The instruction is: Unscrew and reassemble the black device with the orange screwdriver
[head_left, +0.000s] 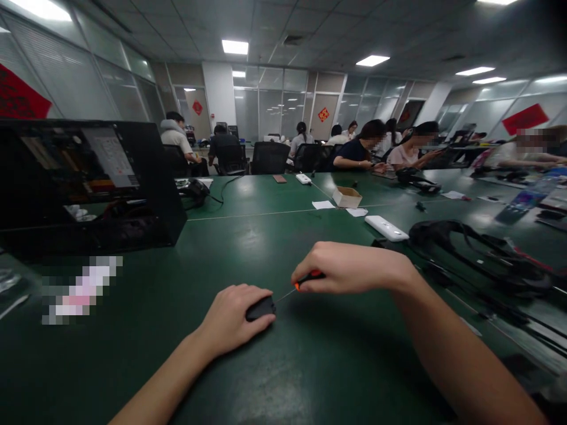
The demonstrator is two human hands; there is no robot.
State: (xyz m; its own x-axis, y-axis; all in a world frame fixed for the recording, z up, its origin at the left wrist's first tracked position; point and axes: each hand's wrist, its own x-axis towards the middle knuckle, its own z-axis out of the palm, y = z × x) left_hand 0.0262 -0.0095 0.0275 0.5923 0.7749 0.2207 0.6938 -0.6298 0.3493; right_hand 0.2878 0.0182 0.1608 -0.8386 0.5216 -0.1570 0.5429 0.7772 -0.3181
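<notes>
With right forearm [443, 330] foremost, pinching an orange-and-black screwdriver [312, 276] in right hand [332, 264], pointing its thin shaft leftward (contact unclear) at a black mouse [259, 309] clasped in left hand [229, 313].

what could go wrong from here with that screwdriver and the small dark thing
The screwdriver in the right grip points at the small dark object, so a slip might jab the left grip, whose thumb and fingers lie close to the tip.
The object sits on a smooth-looking green table, so it could slide or twist if pushed.
</notes>
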